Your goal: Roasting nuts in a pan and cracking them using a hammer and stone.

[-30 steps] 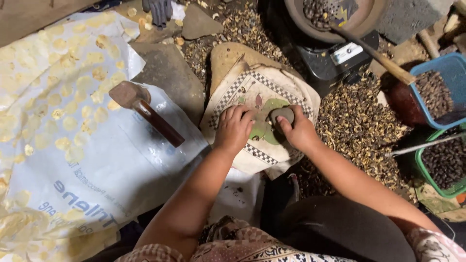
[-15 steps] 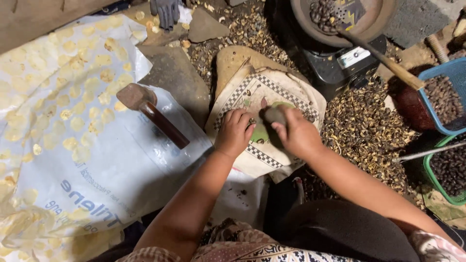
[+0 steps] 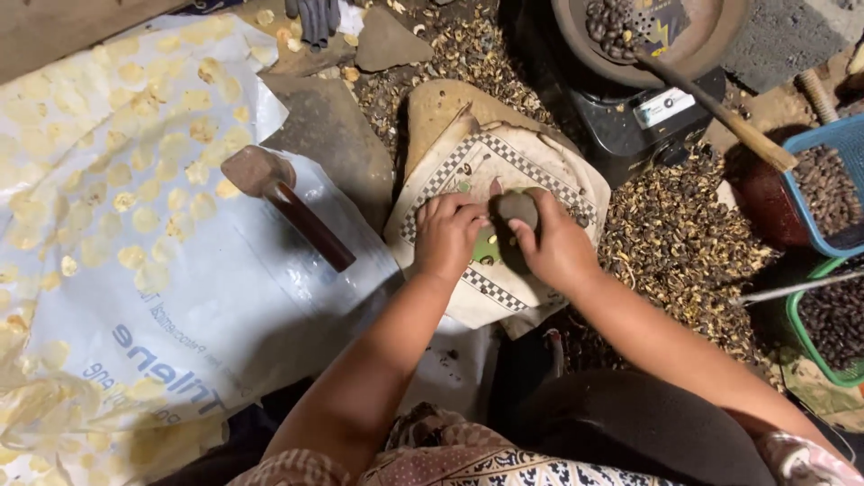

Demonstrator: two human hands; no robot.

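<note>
Two hands meet over a patterned cloth (image 3: 549, 175) spread on a stone on the ground. Far to the left of the fingers lies a white plastic sack (image 3: 153, 297) dotted with pale yellow kernels, and nearer, still left of them, a mallet (image 3: 288, 202) with a dark handle rests untouched. The left hand (image 3: 447, 236) lies curled on the cloth, its fingers (image 3: 468, 216) bent and pinching at something small beneath them; what it is cannot be told. Just right of those fingers, touching them, the right hand (image 3: 560, 247) is wrapped round a rounded grey stone (image 3: 517, 209), held upright with its long axis tilted toward the left hand. The stone sits between both hands, the right one carrying it. Right of the fingers, shell scraps (image 3: 675, 234) cover the floor, then blue (image 3: 832, 180) and green (image 3: 832, 328) baskets of dark nuts. Beyond the hands stands a round pan (image 3: 711, 45) with a wooden handle.
</note>
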